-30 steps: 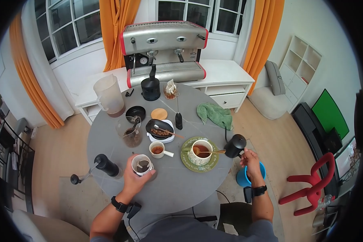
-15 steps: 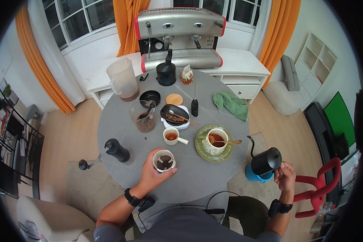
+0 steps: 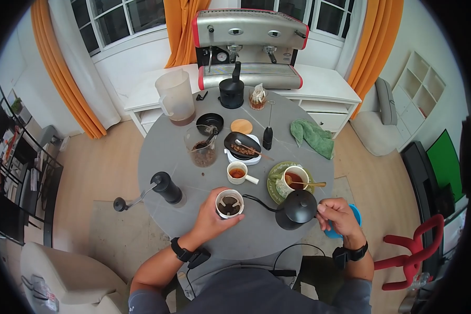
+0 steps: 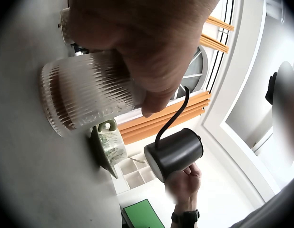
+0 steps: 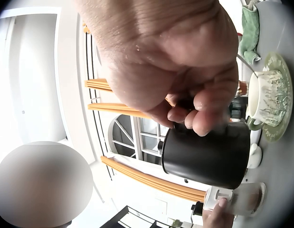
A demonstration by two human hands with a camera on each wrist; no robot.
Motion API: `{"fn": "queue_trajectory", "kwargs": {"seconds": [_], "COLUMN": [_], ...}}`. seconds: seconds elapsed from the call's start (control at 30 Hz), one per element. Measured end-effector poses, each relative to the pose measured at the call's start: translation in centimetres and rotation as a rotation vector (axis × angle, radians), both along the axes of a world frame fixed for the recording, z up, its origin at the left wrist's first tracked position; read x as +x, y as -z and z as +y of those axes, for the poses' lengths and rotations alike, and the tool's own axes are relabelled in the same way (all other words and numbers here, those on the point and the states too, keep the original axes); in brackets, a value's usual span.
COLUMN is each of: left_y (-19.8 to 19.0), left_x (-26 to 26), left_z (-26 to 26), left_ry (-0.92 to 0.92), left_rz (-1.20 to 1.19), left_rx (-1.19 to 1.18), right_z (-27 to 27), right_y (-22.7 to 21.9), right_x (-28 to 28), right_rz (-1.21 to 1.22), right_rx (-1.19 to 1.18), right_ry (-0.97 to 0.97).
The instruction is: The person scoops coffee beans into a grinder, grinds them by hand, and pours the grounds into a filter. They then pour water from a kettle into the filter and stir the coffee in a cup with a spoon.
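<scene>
Right hand (image 3: 341, 216) grips black gooseneck kettle (image 3: 296, 210) at its nine o'clock, handle (image 5: 185, 103) mostly hidden; left hand (image 3: 214, 217) clasps ribbed clear glass (image 4: 87, 92).

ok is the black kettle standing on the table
No, the right hand holds the black kettle by its handle, and the left wrist view shows its base raised above the table.

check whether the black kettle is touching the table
Apart: the left wrist view shows the kettle held up by the right hand, with the white shelf between its base and the table.
</scene>
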State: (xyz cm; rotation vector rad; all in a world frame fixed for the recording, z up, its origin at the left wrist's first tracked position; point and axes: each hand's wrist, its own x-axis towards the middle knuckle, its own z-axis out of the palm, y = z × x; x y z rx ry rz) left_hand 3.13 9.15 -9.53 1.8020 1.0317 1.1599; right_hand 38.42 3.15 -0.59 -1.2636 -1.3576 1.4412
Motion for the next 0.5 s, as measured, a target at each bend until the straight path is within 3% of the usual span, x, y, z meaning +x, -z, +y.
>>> {"fn": "queue_trajectory", "kwargs": {"seconds": [0.07,0.37,0.5], "left_y": [0.2,-0.4,-0.2], "left_x": [0.1,0.0,-0.1], "left_z": [0.1,0.1,0.1], "left_ry": [0.016,0.052,0.029], "left_rz": [-0.031,-0.034,0.004], "left_rx": [-0.016,-0.099,0.016], "right_z": [0.6,1.5,1.2], "right_y": [-0.5,-2.2,-2.5], "right_x": [-0.7,-2.3,-2.1], "right_rz": [-0.144,-0.318,-0.356], "right_rx": [-0.029,0.008,-0.022], "right_ry": [-0.020,-0.028,-0.050]}}
